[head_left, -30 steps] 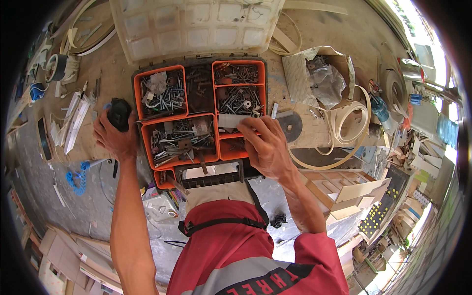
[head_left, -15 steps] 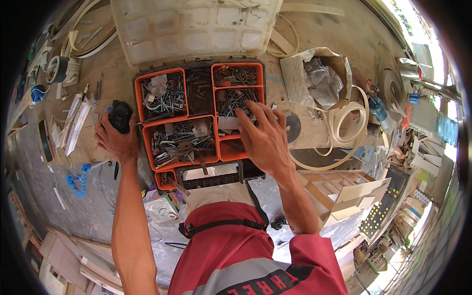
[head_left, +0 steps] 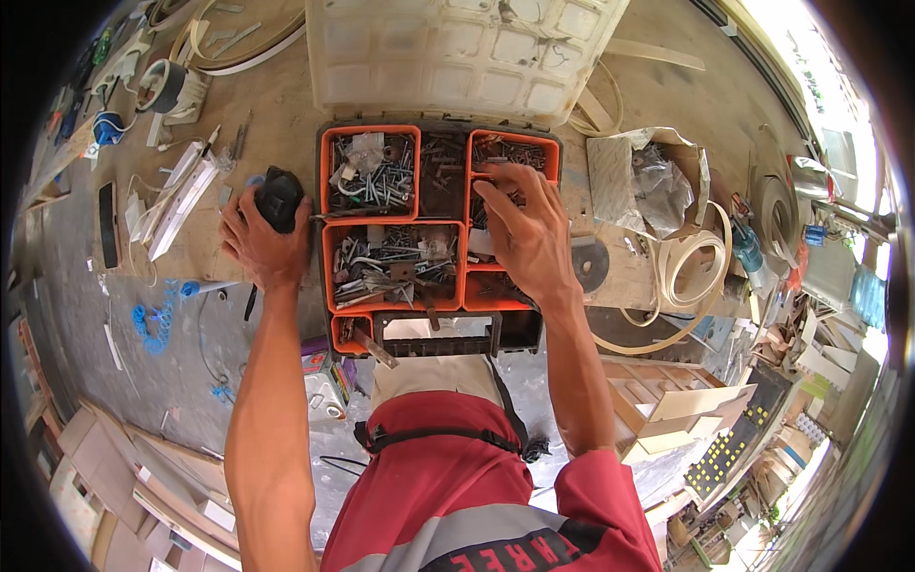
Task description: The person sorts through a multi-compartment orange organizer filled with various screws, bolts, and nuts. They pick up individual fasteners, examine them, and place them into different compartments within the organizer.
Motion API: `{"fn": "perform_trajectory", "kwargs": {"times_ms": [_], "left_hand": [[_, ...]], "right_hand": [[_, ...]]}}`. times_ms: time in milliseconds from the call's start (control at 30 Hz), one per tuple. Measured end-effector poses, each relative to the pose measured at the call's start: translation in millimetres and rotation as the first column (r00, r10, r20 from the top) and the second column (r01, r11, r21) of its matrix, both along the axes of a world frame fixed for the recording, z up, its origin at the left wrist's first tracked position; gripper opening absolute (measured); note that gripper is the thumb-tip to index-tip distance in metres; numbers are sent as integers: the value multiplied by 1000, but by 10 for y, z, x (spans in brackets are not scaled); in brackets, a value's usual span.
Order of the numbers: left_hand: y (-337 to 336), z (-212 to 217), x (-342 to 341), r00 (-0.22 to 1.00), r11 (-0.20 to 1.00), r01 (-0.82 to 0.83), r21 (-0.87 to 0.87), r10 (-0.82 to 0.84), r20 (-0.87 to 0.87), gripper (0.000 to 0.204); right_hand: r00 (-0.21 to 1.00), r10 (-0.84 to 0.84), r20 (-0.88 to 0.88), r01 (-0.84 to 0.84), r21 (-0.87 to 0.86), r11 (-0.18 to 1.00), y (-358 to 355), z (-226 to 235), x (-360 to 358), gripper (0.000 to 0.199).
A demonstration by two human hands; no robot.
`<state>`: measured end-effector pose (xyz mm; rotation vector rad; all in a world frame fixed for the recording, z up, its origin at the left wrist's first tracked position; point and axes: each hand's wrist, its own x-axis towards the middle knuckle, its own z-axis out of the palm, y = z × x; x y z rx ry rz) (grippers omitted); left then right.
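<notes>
An open organizer case point(head_left: 440, 172) with orange bins of screws and bolts lies at the near edge of the workbench. My right hand point(head_left: 530, 224) is over its right-hand bins, thumb and fingers drawn together above the screws point(head_left: 505, 151); whatever is between the fingertips is too small or hidden to make out. To the left of the case, my left hand point(head_left: 272, 243) is wrapped round a black rounded object point(head_left: 279, 198) whose kind I cannot tell. Mixed bolts and metal bits point(head_left: 396, 265) fill the large near bin, where a flat metal strip point(head_left: 428, 307) sticks out over the rim.
The case's cloudy lid point(head_left: 448, 57) is folded back at the far side. A torn paper bag point(head_left: 610, 176) holding clear plastic and coiled edge-banding point(head_left: 701, 262) lie to the right. White strips point(head_left: 184, 214) and a tape roll point(head_left: 162, 86) are on the left.
My right hand has shifted farther up the right-hand bins, its fingers now curled together. My left hand stays on the black object. The whole view has swung, so the case appears more to the right.
</notes>
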<state>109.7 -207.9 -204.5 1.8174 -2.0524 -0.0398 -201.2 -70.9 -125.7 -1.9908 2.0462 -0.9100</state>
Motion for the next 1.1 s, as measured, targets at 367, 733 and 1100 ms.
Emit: {"fn": "perform_trajectory", "kwargs": {"times_ms": [367,733,1100], "left_hand": [[17,33,-33,998,997,-56,44,55,28,74],[23,37,-26,998,997,-56,56,55,22,75],[48,62,-30,998,996,-57,66,56,18,74]], "right_hand": [[995,-47,-93,53,62,997,67,84,-36,25],[990,-66,-124,84,145,986,234,50,130,16],[996,-85,-9,84,-129,988,-246,167,306,16]]}}
